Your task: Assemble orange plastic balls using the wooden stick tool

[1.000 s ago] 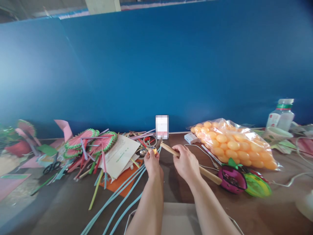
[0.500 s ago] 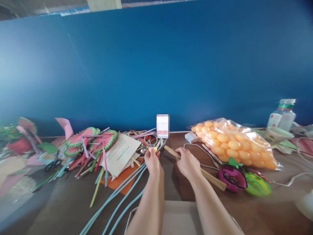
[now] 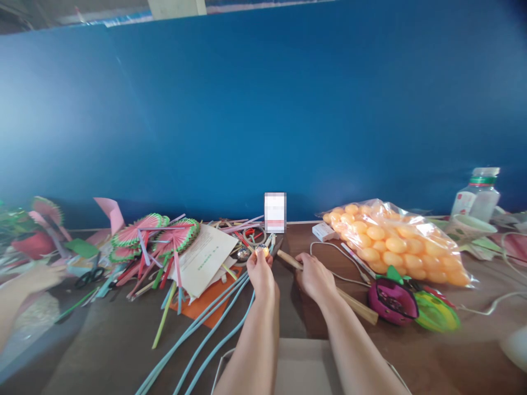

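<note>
My left hand (image 3: 262,276) pinches a small orange ball (image 3: 262,251) at its fingertips, just above the brown table. My right hand (image 3: 316,277) is closed round the wooden handle (image 3: 354,305) of a tool whose dark tip (image 3: 278,245) points toward the ball. The handle runs back to the right, under my wrist. Both forearms reach in from the bottom middle. The tool's tip sits a little to the right of the ball, close to it.
A clear bag of orange balls (image 3: 395,243) lies at the right, with a purple and green toy (image 3: 407,303) in front of it. Paper fans (image 3: 156,235), coloured strips, scissors (image 3: 87,276) and blue tubes (image 3: 206,334) crowd the left. Another person's hand (image 3: 28,280) shows at far left. A bottle (image 3: 477,193) stands back right.
Both hands have shifted slightly to the right and away from me, with ball and tool still held. Another person's hand has come into view at the far left.
</note>
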